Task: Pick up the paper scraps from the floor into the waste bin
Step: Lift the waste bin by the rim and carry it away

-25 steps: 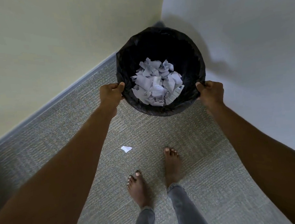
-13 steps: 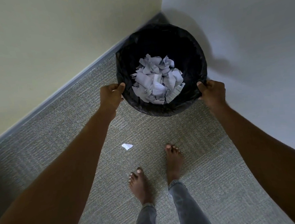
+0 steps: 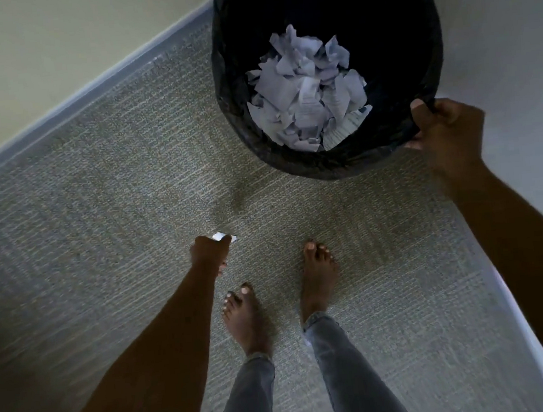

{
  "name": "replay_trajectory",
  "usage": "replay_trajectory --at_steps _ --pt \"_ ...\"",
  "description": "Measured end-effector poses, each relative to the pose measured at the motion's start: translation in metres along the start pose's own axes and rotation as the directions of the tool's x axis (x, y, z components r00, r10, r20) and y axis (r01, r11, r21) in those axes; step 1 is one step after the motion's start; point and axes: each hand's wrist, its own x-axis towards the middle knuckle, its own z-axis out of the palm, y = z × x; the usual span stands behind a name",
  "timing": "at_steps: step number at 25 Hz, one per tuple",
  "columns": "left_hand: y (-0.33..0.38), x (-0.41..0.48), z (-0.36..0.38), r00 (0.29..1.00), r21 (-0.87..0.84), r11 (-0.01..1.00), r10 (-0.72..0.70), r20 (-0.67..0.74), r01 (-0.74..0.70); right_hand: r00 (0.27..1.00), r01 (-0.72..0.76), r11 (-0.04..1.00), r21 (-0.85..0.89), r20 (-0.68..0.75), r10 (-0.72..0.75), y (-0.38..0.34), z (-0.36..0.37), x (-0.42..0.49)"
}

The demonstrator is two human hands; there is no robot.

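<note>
**White scrap at the fingertips, bin tipped and waiting**

White paper scrap (image 3: 224, 236) is lying on the grey-green carpet (image 3: 98, 194), at about 11 o'clock from the person's left foot (image 3: 245, 316). The left hand (image 3: 210, 254) is reaching straight down onto it. The fingers are curling over the near edge, with just a sliver of paper poking out past them at 12 o'clock. Can't honestly tell if they're pinching it yet or just touching it, since the knuckles are hiding the contact.

The right hand (image 3: 447, 131) is gripping the black liner at the rim of the waste bin (image 3: 322, 167), at roughly 4 o'clock on the circle, thumb hooked over the edge. The bin is sitting up at 1 o'clock in the view, in the corner of the room, with a heap of torn paper (image 3: 306, 94) inside.

What could go sideways, as a guess:

- The scrap is thin and flat on textured carpet, so the fingertips could be sliding over it or shoving it away instead of lifting it.
- One hand is holding only the liner, so a tug could be pulling plastic off the rim or tipping the bin and dumping the heap.
- A light scrap dropped from too far out could be fluttering past the rim.
</note>
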Motion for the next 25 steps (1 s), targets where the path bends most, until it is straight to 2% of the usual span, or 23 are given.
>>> replay_trajectory --at_steps 2,4,8,15,19,25 --pt "-0.022 0.017 0.019 0.999 0.028 0.999 -0.029 -0.031 0.030 1.000 0.028 1.000 0.009 -0.007 -0.028 0.006 0.000 0.003" --pt "-0.030 0.034 0.032 0.999 0.063 0.998 0.001 -0.054 0.003 0.998 0.065 0.998 -0.007 -0.005 -0.065 0.009 0.001 0.004" --pt "-0.024 0.066 0.048 0.994 -0.027 0.998 0.060 -0.095 -0.063 0.995 0.102 0.994 -0.030 -0.005 -0.102 0.010 0.002 0.002" --pt "-0.022 0.084 0.054 0.981 -0.074 0.992 0.093 -0.169 -0.107 0.993 0.118 0.991 -0.056 -0.023 -0.119 0.006 0.008 -0.006" --pt "-0.026 0.088 0.052 0.979 -0.096 0.983 0.142 -0.145 -0.157 0.988 0.145 0.988 -0.054 -0.045 -0.148 0.011 0.008 -0.003" --pt "-0.015 0.049 0.030 0.935 -0.172 0.921 0.332 -0.126 -0.350 0.986 0.158 0.986 -0.046 -0.046 -0.160 0.014 0.009 0.001"
